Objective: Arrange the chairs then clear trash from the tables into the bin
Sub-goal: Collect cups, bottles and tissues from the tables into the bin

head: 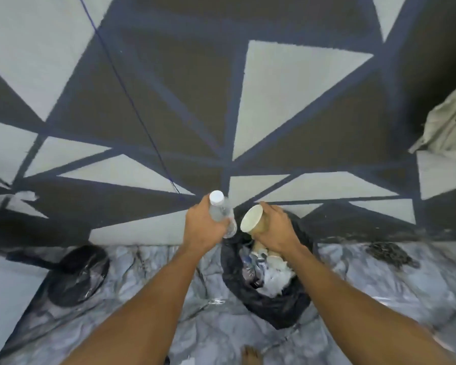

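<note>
Both hands reach forward over the bin. Left hand (199, 230) has its fingers curled round a clear plastic bottle (221, 212) with a white cap, gripping it at the lower half, so the capped end tilts up and away from the person. Right hand (278, 229) is wrapped round a brown paper cup (253, 220) tipped on its side, its pale open mouth turned toward the bottle. Bottle and cup are just beside each other, apart by a narrow gap.

Below the hands stands the bin (274, 309), lined with a black bag; the cup hangs above its far rim and the bottle above its left edge. Inside lies trash (270, 271): paper cups, crushed clear plastic and white scraps.

A marbled grey floor (216, 333) bears the bin, and it meets a carpet (169, 101) of grey triangles and dark bands just past it. A round black object (79, 277) with a glossy film lies on the floor to the left, well apart from the bin. A bare foot (250, 355) shows at the bottom edge, and pale cloth (450, 119) at the right edge.
</note>
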A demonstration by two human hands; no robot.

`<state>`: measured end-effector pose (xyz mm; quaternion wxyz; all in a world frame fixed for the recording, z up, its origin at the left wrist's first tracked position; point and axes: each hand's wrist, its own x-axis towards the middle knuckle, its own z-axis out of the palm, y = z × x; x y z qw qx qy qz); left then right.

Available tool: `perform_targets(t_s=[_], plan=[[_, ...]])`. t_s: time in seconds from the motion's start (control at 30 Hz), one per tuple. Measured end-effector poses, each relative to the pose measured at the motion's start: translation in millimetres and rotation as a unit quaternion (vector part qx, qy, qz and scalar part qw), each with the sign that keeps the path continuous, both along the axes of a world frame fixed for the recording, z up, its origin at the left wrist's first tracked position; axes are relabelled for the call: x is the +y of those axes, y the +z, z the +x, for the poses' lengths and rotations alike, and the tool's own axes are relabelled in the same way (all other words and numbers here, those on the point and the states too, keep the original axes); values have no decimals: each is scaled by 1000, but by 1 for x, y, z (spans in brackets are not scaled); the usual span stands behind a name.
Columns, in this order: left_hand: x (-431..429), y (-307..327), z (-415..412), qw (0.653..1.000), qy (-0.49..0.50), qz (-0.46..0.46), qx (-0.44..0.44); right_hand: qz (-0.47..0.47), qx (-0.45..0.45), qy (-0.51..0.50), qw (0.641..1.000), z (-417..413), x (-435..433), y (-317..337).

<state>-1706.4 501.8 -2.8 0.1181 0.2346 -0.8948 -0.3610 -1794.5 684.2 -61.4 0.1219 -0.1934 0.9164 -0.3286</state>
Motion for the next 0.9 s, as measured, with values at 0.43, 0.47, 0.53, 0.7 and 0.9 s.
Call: perform_targets(t_s=[0.43,0.47,0.53,0.7,0.9], plan=[[30,-88,-56,992,-95,39,-76,122,-146,-82,978,1,51,-94],[31,-93,-57,991,-98,39,-84,133,-153,-86,975,1,52,-97],[33,-101,-58,989,-103,47,-96,148,-159,-95,972,3,58,-101],[41,-110,-65,985,-120,51,-111,154,-158,-113,969,1,71,-102],[59,-120,-70,980,-143,68,-124,145,-169,-129,966,-3,80,-98]])
